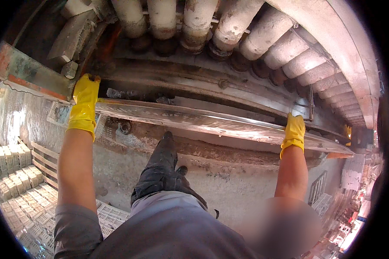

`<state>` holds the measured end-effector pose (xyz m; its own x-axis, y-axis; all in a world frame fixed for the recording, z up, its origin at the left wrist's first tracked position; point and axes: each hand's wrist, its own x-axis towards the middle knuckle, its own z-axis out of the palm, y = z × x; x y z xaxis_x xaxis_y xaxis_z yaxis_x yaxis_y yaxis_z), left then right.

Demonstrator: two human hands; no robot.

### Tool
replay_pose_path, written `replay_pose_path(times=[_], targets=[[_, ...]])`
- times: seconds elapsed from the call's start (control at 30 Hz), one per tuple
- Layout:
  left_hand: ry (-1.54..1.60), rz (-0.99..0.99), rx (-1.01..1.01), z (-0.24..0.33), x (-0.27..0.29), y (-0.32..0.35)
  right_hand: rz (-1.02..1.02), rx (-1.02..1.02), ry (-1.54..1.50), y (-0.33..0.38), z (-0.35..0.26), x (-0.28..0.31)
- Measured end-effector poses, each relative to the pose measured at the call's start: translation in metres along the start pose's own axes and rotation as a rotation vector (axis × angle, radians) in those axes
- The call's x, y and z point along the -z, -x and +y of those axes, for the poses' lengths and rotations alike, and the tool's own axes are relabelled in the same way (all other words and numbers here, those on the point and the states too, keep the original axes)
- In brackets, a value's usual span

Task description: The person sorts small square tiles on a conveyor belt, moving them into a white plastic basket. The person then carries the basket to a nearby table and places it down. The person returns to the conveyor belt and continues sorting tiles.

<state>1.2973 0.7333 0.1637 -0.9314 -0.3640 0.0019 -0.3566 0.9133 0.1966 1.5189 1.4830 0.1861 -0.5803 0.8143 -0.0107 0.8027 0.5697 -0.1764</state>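
Both my hands wear yellow rubber gloves. My left hand [84, 103] grips the left end of a long shiny metal rail [194, 120] that runs across a big machine. My right hand [294, 131] grips the same rail farther right. Above the rail sits a row of thick white crusted rollers [229, 30] in a curved line. Between my arms a dark trouser leg and boot [163, 166] press against the machine's grimy wall.
Several stacked white plastic crates [21, 185] stand on the floor at lower left beside a wooden pallet [43, 159]. More white crates [322, 200] lie at lower right. A rusty metal frame [26, 73] borders the machine at upper left.
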Motion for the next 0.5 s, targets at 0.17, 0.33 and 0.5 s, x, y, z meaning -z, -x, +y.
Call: replay_pose_path(times=[0.17, 0.33, 0.5], targets=[[-0.022, -0.008, -0.008, 0.002, 0.001, -0.001, 0.054, 0.036, 0.054, 0.013, -0.01, 0.01], [-0.001, -0.007, -0.006, -0.001, -0.001, -0.002, 0.023, 0.031, 0.032, 0.016, -0.014, 0.012], [-0.018, 0.026, -0.034, -0.002, -0.003, -0.004, 0.059, 0.047, 0.016, 0.013, -0.008, 0.007]])
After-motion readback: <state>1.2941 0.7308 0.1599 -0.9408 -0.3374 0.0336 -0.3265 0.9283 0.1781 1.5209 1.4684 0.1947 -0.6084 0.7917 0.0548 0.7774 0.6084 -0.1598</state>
